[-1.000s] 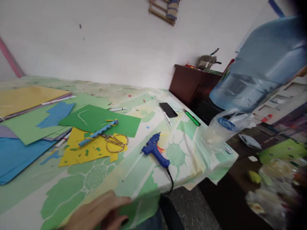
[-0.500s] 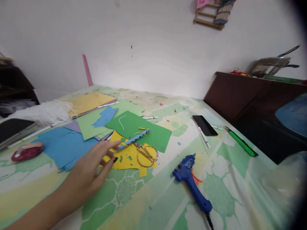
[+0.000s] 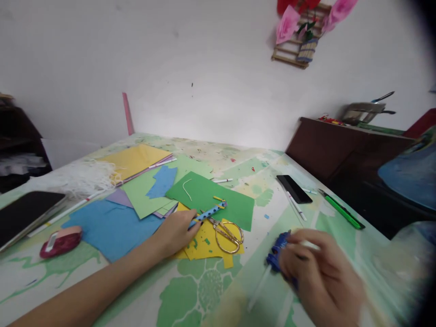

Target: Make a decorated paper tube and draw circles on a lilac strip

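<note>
My left hand (image 3: 177,231) is closed around the near end of a thin light-blue stick with dark spots (image 3: 213,211). The stick lies slanted over gold-handled scissors (image 3: 229,237) and a yellow sheet (image 3: 200,247) with small green scraps on it. At its far end is a small yellow piece. My right hand (image 3: 320,272) is over the handle of a blue glue gun (image 3: 277,252), hiding most of it. Blur smears its fingers, so their grip on the gun is unclear. A pale glue stick (image 3: 259,288) shows at the gun's back.
Green card (image 3: 231,204), blue paper (image 3: 119,231) and a yellow sheet stack (image 3: 139,159) cover the left and middle. A maroon object (image 3: 61,243) sits at left. To the right are a black phone (image 3: 294,188), a white pen (image 3: 296,206) and a green cutter (image 3: 342,211).
My left hand has gone from open beside the spotted stick to closed on it. My right hand has come into view over the glue gun. The camera view has shifted.
</note>
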A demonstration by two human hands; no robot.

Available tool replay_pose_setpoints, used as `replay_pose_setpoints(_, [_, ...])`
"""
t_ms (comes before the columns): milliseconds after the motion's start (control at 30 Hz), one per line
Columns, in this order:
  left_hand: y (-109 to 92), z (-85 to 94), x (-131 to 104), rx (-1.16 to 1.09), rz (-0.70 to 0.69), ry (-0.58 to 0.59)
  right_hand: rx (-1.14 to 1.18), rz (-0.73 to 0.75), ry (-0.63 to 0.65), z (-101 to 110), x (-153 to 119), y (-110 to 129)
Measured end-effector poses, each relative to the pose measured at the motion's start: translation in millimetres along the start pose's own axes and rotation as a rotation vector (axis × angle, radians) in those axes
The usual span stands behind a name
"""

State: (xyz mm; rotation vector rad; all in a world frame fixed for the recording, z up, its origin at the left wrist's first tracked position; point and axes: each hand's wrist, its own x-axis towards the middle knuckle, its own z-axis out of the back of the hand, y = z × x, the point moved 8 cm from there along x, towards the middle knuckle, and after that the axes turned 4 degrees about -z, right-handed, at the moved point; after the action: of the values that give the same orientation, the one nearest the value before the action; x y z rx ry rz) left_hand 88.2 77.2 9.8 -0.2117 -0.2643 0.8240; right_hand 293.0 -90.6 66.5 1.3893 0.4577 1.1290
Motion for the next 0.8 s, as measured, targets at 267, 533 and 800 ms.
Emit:
replay_pose_setpoints(267, [26.8,14.9,-24.4,-0.455,0.124,-0.170,0.279,-0.404,0.326,-184.6,56.5,-28.6])
replay_pose_setpoints(533, [8.7,-7.4,-32.0,-0.437,0.029,0.008,0.440,-0.379,0.370,-195.8,39.5,-46.1])
replay_pose_setpoints(800, [33.0,14.2,-23.4,-0.755,0.103,-0.217,0.388,-0.409,0.512,-199.8,26.1,-43.8])
